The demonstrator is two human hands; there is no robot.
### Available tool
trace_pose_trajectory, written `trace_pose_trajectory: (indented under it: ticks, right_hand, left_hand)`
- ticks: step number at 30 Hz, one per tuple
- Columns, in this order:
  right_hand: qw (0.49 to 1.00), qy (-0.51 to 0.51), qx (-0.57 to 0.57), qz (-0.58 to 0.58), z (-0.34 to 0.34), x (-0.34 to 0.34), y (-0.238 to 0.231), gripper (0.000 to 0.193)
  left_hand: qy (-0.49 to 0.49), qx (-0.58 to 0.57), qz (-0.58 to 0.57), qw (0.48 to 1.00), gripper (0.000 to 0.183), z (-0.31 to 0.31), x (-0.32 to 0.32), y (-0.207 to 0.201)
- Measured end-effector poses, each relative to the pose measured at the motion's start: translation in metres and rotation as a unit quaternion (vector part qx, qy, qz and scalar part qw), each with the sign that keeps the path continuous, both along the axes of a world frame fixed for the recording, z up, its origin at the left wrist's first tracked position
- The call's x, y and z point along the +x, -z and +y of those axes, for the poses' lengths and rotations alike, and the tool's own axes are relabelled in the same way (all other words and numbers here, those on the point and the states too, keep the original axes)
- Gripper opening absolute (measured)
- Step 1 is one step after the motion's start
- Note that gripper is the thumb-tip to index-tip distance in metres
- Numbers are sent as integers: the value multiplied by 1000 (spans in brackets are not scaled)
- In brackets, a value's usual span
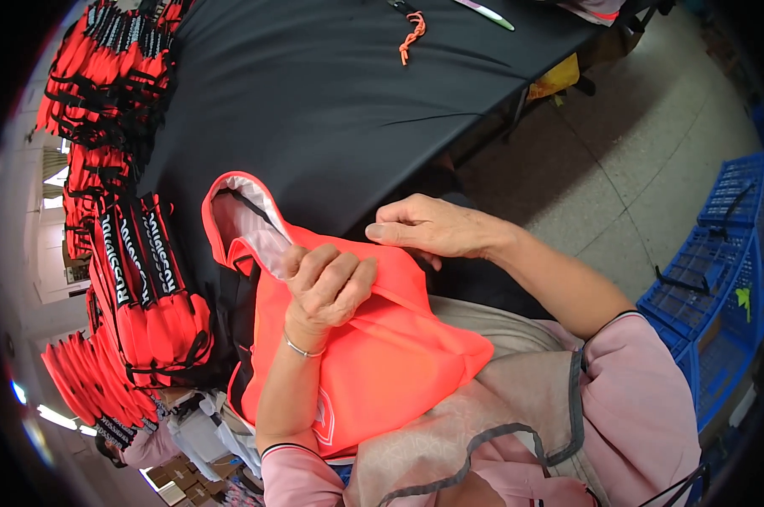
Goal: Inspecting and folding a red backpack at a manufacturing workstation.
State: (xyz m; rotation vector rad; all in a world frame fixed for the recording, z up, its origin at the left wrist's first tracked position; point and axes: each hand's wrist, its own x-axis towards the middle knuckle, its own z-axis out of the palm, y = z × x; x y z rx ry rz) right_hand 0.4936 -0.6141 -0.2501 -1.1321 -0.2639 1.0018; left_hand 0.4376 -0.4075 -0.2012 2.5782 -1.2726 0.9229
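A bright coral-orange fabric bag (399, 355) with a pale lining and black parts on its left side lies across my lap, against the table edge. Its opening (245, 215) gapes toward the far left, showing the lining and a dark strip inside. My left hand (327, 283), with a bracelet at the wrist, is closed in a fist on the bag's fabric just below the opening. Over the bag's far right edge, my right hand (433, 226) is closed, thumb against curled fingers. What those fingers hold, if anything, is hidden.
A black-covered table (314, 93) stretches ahead, bearing an orange cord (412, 38) and a pointed light-coloured tool (485, 14) at its far side. Stacked orange-and-black bags (150, 287) rise at left. Blue plastic crates (703, 262) stand on the floor at right. Another person (150, 448) is at lower left.
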Motion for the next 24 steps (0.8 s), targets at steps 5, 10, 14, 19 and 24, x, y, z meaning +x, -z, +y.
trace_pose_trajectory:
  ticks: [5,10,14,19,24]
  right_hand:
    - [988,-137,60,-35,3,11,-4,39]
    - [984,25,153,88,12,-6,1,37]
    - [977,119,110,139,24,-12,11,33]
    - [977,151,97,111,37,-15,-1,33]
    - [984,175,40,8,51,-19,-15,36]
  left_hand:
    - [-12,15,-40,999,22,-2,-7,-9]
    - [-11,40,-41,998,30,6,-9,-16]
    - [-93,-15,76,993,26,21,-15,10]
    - [-235,-567,382,691,22,16,-32,-6]
    - [-332,-342,595,647,32,-14,-40,-33]
